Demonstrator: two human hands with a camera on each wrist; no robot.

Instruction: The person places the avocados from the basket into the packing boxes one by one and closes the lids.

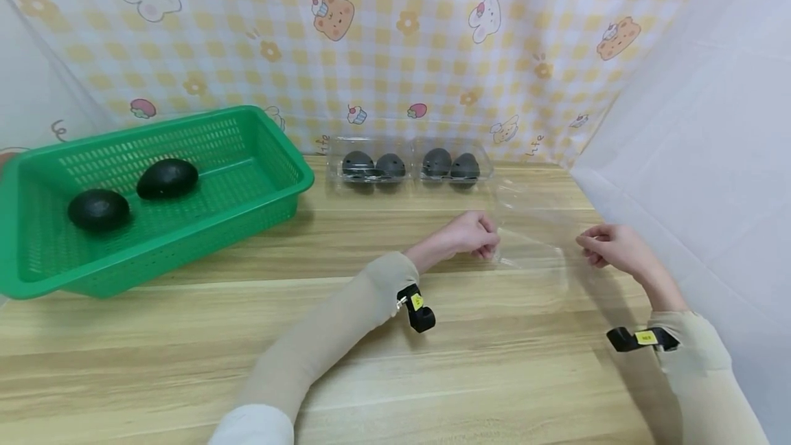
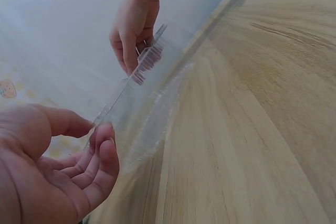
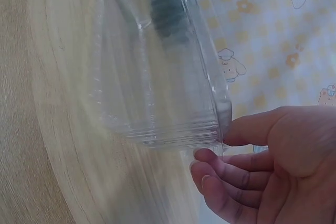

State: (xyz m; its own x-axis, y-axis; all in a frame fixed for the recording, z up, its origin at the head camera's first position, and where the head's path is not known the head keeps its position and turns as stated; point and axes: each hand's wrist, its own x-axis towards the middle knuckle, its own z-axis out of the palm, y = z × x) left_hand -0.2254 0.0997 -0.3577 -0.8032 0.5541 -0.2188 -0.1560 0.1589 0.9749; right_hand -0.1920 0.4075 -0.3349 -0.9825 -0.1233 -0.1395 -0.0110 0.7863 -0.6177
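A see-through plastic box (image 1: 531,256) lies between the two hands over the right side of the table. My left hand (image 1: 471,233) pinches its left edge between thumb and fingers; the left wrist view shows this hand (image 2: 63,161) close up. At the opposite edge, my right hand (image 1: 612,247) pinches the rim with thumb and fingertips. The right wrist view has the box's (image 3: 157,87) ridged side right at the fingertips of that hand (image 3: 257,166). Dark green blurs behind the clear plastic there.
Two clear boxes, a left one (image 1: 369,143) and a right one (image 1: 454,143), each holding two dark avocados, stand at the back by the checked curtain (image 1: 395,53). To the left is a green basket (image 1: 204,253) with two avocados, one (image 1: 99,210) nearer and another (image 1: 167,178).
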